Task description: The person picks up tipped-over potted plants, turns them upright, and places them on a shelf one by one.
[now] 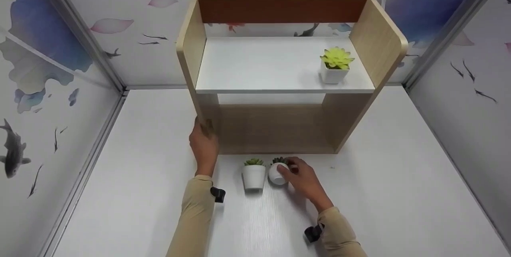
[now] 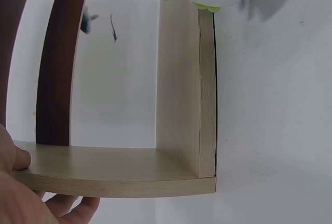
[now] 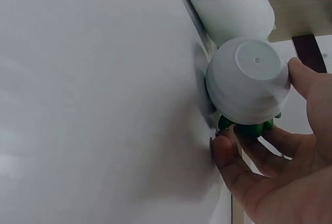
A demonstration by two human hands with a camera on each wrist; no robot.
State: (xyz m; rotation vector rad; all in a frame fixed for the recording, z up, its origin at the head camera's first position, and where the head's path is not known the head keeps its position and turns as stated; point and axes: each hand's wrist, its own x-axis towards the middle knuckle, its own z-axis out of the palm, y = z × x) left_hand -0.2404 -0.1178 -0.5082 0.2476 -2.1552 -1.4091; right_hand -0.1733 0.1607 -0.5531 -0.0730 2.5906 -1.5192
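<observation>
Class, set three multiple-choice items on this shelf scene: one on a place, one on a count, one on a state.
1. Where does the yellow-green plant stand?
A. on the table
B. on the right of the white board
C. under the shelf
2. How many potted plants are in view?
A. three
B. two
C. five
3. How does the pot in the right hand stand?
A. upright
B. tipped
C. upside down on the shelf

Key: 1 B, the head view shows it by the right side panel of the shelf. 2 A, one on the board, two on the table. 3 B, the right wrist view shows its base turned toward the camera.
</observation>
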